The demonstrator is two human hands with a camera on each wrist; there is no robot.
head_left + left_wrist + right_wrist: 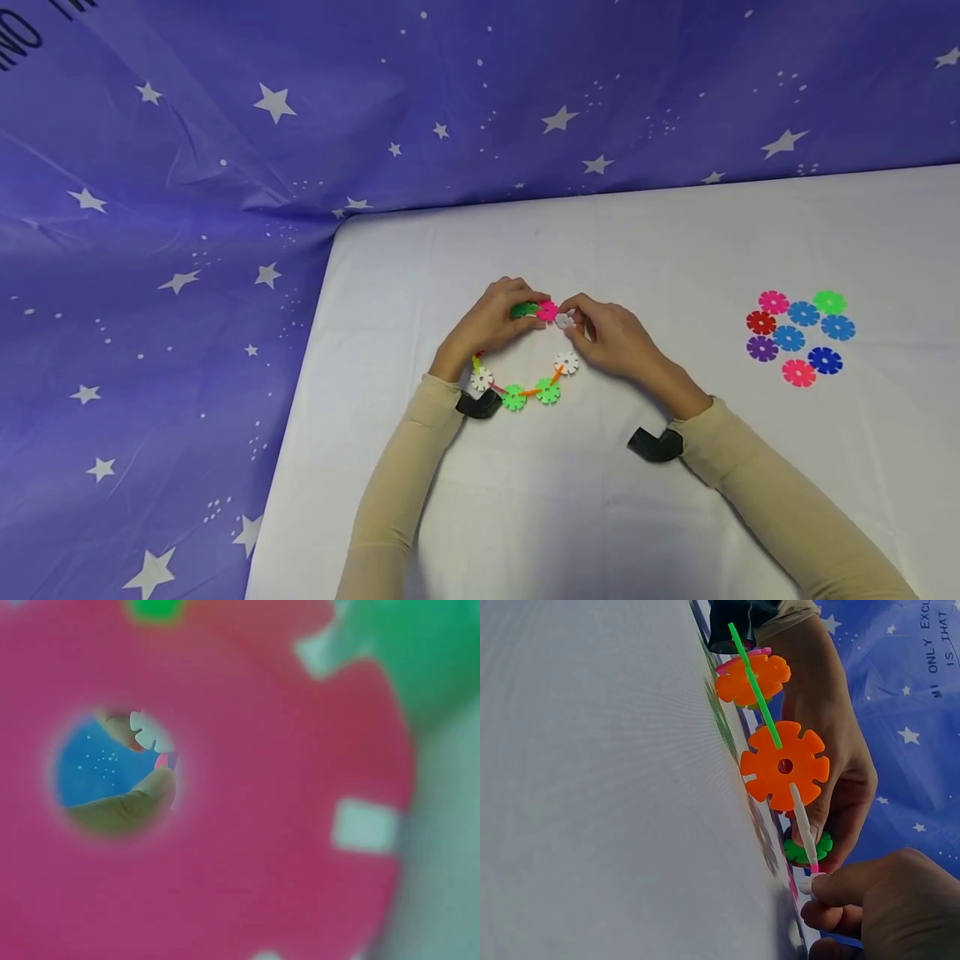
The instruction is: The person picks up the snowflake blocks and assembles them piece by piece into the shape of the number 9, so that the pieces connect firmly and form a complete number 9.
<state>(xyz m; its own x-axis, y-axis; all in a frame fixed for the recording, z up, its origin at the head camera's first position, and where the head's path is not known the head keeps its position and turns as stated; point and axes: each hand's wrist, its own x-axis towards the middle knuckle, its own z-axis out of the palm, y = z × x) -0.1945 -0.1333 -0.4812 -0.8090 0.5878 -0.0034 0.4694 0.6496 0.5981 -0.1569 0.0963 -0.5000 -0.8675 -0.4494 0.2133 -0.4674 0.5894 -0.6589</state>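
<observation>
a ring of notched plastic discs (525, 379) is being worked on the white table (675, 517), with both hands at its far side.

left hand (491, 321): fingers are curled round a dark green disc (523, 310) and a pink disc (547, 312), both pinched at the fingertips. in the left wrist view the lens is nearly filled by the blurred pink disc (247, 847), with a green one (427, 652) at the upper right.

right hand (611, 337): thumb and forefinger are pinched on a white disc (565, 320), which is held just beside the pink disc, touching or nearly so; exact contact can't be told. in the right wrist view the curled right fingers (855, 889) are seen gripping the white piece (808, 885) at the end of the chain, just past an orange disc (785, 766).

nearer the wrists than the fingertips, the rest of the ring lies flat: white discs (567, 363), green discs (547, 391) and orange links (557, 375).

well apart, off to the right of the right hand, a loose cluster of spare discs (801, 336) is laid out: pink, green, blue, red, purple.

black wrist mounts (655, 443) are worn over beige sleeves (757, 492).
</observation>
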